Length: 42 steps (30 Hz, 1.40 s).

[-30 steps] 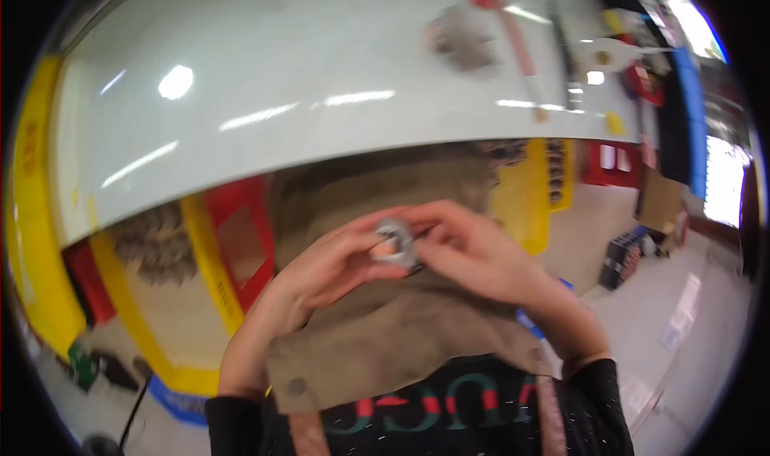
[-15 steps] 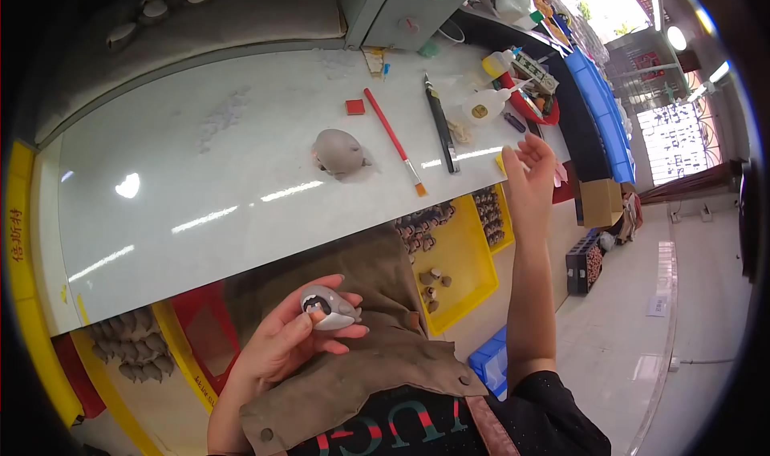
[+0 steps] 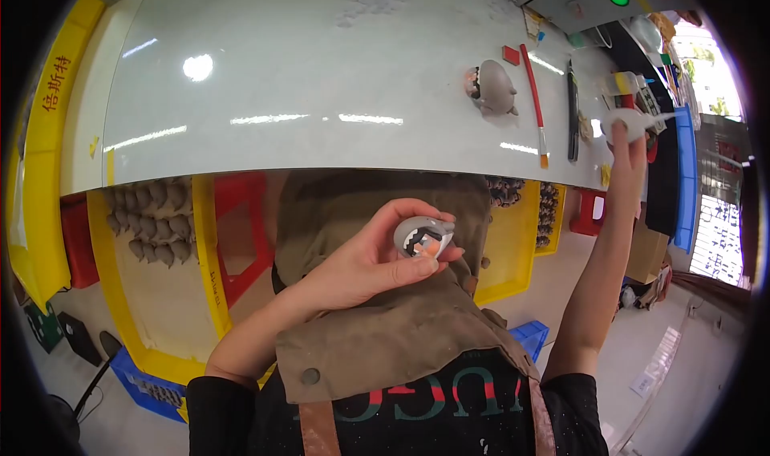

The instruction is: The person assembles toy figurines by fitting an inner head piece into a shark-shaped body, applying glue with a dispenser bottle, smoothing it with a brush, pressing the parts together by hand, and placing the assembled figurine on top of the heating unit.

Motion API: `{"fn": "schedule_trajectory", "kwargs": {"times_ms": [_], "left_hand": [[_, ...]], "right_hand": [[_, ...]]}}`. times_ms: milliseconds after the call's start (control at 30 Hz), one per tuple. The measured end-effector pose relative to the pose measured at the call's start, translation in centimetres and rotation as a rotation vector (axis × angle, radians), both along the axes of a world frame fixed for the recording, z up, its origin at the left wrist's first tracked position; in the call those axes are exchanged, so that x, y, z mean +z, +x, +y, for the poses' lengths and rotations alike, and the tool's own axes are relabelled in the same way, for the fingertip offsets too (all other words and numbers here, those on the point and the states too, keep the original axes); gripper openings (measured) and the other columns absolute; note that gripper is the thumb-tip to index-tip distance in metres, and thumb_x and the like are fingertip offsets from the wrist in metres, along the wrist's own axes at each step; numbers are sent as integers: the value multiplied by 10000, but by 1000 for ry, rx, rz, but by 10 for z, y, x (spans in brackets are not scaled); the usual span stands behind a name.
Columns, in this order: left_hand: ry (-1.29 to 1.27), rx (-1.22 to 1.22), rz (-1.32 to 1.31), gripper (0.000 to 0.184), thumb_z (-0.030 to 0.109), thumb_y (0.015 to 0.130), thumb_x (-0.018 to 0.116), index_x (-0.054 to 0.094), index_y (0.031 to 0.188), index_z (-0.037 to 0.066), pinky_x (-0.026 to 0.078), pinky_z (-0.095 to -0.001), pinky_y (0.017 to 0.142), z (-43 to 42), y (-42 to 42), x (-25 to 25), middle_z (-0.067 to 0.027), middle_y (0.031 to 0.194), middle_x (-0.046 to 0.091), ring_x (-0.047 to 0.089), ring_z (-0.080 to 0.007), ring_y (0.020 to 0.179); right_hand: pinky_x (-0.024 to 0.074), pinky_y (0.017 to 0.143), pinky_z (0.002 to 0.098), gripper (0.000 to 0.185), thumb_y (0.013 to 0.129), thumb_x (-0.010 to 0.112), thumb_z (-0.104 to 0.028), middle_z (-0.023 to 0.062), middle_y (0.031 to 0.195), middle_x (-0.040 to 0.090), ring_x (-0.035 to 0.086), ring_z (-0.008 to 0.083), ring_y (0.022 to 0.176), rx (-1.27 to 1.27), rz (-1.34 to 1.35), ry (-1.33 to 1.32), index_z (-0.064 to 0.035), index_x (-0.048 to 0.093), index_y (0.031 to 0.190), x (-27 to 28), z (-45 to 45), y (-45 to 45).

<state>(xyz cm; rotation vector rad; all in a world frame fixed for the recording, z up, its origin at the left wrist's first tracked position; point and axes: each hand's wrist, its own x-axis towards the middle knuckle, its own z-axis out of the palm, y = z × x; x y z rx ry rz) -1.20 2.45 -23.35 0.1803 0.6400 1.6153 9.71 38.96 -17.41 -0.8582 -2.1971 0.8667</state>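
Note:
My left hand (image 3: 393, 255) is closed around a small grey shark-hooded figurine (image 3: 423, 238), holding it over the apron with its face turned up. Out at the right end of the table, my right hand (image 3: 628, 153) has its fingers on a white squeeze bottle (image 3: 622, 125) with a long thin nozzle; the far side of the grip is hidden. Another, larger-looking grey figurine (image 3: 496, 89) lies on the white table (image 3: 321, 71). Beside it are a red-handled brush (image 3: 532, 91), a small red block (image 3: 511, 55) and a black craft knife (image 3: 573, 115).
Below the table edge, a yellow tray (image 3: 204, 295) on the left holds rows of grey parts (image 3: 152, 223). Another yellow tray (image 3: 513, 275) on the right holds small figures. A bottle with a yellow band (image 3: 622, 84) stands at the table's right end. Blue bins (image 3: 684, 183) stand beyond.
My right hand has reached the squeeze bottle and closed on it. My left hand has turned the figurine so its face shows more. The view has swung left.

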Motion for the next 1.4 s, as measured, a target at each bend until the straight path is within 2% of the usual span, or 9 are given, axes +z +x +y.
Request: {"fn": "schedule_trajectory", "kwargs": {"times_ms": [33, 133, 233, 333, 433, 700, 933, 1033, 1400], "left_hand": [[-5, -4, 9, 526, 142, 880, 654, 389, 1327, 63, 458, -335, 992, 0, 0, -1, -120, 1378, 402, 505, -287, 1221], [-30, -38, 23, 541, 123, 901, 630, 361, 1365, 60, 439, -275, 967, 0, -2, 0, -81, 1260, 485, 517, -193, 1204], [-65, -40, 26, 573, 109, 898, 633, 348, 1392, 61, 438, -267, 959, 0, -4, 2, -81, 1221, 522, 514, -173, 1201], [-46, -27, 55, 580, 77, 886, 638, 352, 1391, 58, 450, -268, 960, -1, -2, -3, -80, 1274, 457, 505, -169, 1203], [-57, 62, 119, 613, -5, 836, 662, 393, 1381, 74, 449, -276, 953, -1, 3, -9, -55, 1343, 418, 480, -228, 1252], [-34, 52, 157, 606, -44, 828, 648, 407, 1372, 71, 444, -280, 962, -4, 3, -8, -39, 1392, 351, 466, -226, 1266], [-41, -66, 89, 602, 16, 837, 665, 397, 1373, 70, 434, -276, 970, -3, 4, -10, -46, 1332, 417, 491, -201, 1239], [-2, -89, 78, 555, 77, 862, 666, 405, 1352, 57, 472, -274, 948, -2, 3, -11, -51, 1276, 368, 489, -157, 1195], [-22, -127, 69, 596, -2, 837, 661, 403, 1371, 66, 445, -274, 962, -3, 3, -12, -56, 1332, 406, 498, -201, 1225]], "right_hand": [[425, 888, 275, 389, 943, 554, -203, 120, 1126, 590, 568, 160, 1015, -14, 16, -101, 23, 468, 1248, 10, -18, 2], [424, 922, 333, 410, 950, 525, -164, 144, 1147, 575, 552, 210, 1079, 93, 226, -259, 13, 402, 1298, 18, -47, 15], [428, 871, 350, 473, 936, 544, -178, 151, 1098, 568, 550, 218, 1007, 169, 279, -296, 19, 364, 1328, 18, -70, 42], [418, 778, 330, 491, 888, 622, -274, 127, 967, 566, 533, 203, 871, 298, 227, -285, 7, 432, 1243, 16, -93, 60], [385, 685, 303, 517, 819, 690, -394, 98, 843, 544, 492, 180, 756, 408, 86, -227, -15, 487, 1107, 16, -105, 67], [360, 571, 300, 596, 734, 715, -584, 44, 691, 556, 484, 164, 605, 497, -28, -235, -18, 572, 854, 17, -123, 63], [352, 503, 279, 563, 704, 726, -581, 42, 660, 593, 509, 158, 567, 602, -248, -49, -35, 624, 793, 27, -121, 55], [359, 501, 279, 529, 678, 750, -551, 33, 653, 587, 512, 160, 563, 648, -317, 13, -46, 631, 783, 31, -122, 48], [385, 518, 295, 466, 500, 834, -433, 6, 644, 581, 516, 180, 575, 737, -491, 198, -85, 632, 734, 48, -128, 27]]}}
